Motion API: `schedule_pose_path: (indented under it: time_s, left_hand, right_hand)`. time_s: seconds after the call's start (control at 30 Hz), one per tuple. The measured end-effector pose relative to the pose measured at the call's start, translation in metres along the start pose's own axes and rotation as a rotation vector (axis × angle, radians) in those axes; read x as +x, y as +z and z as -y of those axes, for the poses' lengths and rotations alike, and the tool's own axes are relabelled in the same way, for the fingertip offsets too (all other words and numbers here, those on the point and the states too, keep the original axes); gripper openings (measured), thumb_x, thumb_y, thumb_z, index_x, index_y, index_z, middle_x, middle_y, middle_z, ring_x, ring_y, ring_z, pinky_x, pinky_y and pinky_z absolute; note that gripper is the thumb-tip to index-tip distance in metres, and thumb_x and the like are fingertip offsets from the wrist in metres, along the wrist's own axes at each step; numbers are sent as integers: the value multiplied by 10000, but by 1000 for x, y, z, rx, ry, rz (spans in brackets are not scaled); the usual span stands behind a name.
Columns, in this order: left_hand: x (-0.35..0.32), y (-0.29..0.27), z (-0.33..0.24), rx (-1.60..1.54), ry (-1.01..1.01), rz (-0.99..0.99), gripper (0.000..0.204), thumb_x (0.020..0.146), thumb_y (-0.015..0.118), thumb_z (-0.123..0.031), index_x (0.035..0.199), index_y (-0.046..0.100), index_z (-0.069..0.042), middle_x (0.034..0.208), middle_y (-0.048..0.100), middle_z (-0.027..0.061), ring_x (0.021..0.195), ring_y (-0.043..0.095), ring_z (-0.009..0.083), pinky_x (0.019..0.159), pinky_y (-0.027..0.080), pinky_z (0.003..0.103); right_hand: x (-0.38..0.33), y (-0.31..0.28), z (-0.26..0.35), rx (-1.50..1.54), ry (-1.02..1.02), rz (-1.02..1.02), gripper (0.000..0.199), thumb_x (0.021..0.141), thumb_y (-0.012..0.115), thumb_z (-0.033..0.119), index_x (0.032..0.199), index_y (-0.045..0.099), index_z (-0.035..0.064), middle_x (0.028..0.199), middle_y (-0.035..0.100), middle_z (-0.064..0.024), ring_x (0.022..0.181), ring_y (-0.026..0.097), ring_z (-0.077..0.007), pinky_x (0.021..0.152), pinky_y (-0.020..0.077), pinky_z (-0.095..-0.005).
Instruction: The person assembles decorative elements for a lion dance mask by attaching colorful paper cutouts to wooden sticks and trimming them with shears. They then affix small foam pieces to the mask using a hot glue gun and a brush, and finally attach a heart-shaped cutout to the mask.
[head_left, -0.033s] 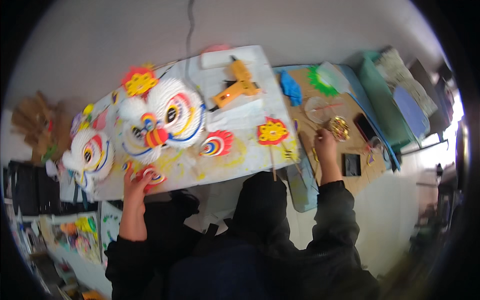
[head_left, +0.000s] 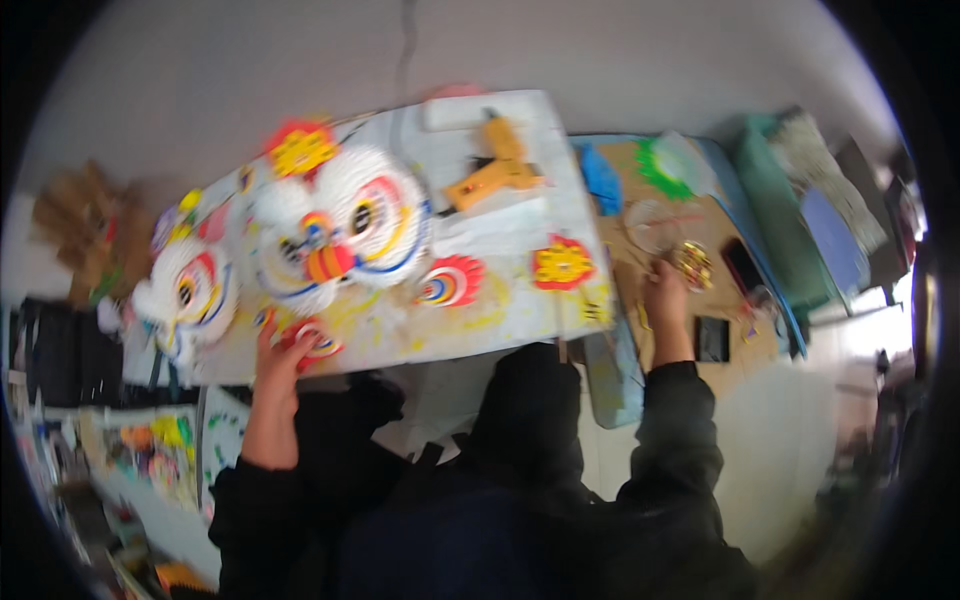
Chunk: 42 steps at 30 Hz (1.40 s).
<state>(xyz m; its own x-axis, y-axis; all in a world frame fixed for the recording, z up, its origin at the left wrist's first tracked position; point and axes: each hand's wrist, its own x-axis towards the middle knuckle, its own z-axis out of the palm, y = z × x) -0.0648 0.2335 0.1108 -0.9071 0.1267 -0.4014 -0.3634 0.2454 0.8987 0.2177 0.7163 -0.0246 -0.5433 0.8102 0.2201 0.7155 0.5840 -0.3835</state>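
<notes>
My left hand (head_left: 279, 358) is at the near left table edge, fingers spread, thumb touching a red-fringed piece with white and coloured rings (head_left: 318, 343). By its fingertips sits a small striped piece (head_left: 264, 318). Beyond it stands a white fluffy lion-dance head (head_left: 385, 215) with painted eyes and a striped nose. My right hand (head_left: 666, 298) is closed over the brown board, beside a clear bowl of gold bits (head_left: 692, 264). Blur hides what its fingertips pinch. Between the hands lie another red-fringed ringed piece (head_left: 450, 281) and a yellow-and-red flame-edged piece (head_left: 562, 264) on a stick.
An orange glue gun (head_left: 497, 175) lies at the back of the paint-spotted table (head_left: 480, 325). A second white lion head (head_left: 190, 290) is at far left. The brown board (head_left: 745, 365) bears a blue glove (head_left: 601, 179), a clear tub (head_left: 650, 222), a phone (head_left: 742, 263) and a black tray (head_left: 712, 339).
The whole view has shifted, so the table and its things appear slightly farther right. Both hands keep about the same places beside the same things.
</notes>
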Motion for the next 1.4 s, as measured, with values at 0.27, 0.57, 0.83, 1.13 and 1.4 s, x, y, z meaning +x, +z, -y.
schedule_pose_path:
  time_s: [0.27,0.57,0.83,1.13,1.4]
  left_hand:
    - [-3,-14,9,-196,9,33,637,748,699,-91,1278,355,-4,977,583,86,812,583,149,660,450,263]
    - [1,-18,9,-275,12,127,462,799,650,-99,1188,431,25,976,602,100,822,620,170,655,520,300]
    - [-31,-15,1,-621,-185,263,277,869,549,-108,1127,464,-57,1012,610,101,821,632,195,633,539,324]
    - [-67,2,-10,-606,-82,463,515,777,612,29,1235,392,-55,1157,537,89,998,580,208,834,496,348]
    - [-95,2,-23,-438,168,519,482,735,683,60,1138,436,-29,1099,550,73,1006,547,143,857,462,296]
  right_hand:
    - [35,29,-20,-386,-91,242,128,789,453,90,846,554,36,891,606,-196,873,586,-383,736,476,-474]
    - [42,36,-29,-484,-155,179,148,792,464,71,929,512,45,892,596,-161,835,596,-382,703,493,-464]
    - [44,30,-18,-563,-96,254,128,778,514,95,898,518,50,906,588,-172,836,604,-369,687,504,-468]
    - [34,14,-29,-390,-130,166,153,753,535,102,888,505,38,913,570,-206,820,568,-412,689,461,-491]
    - [13,-53,16,128,-5,-174,158,815,572,124,940,572,27,763,587,-102,725,587,-222,657,465,-340]
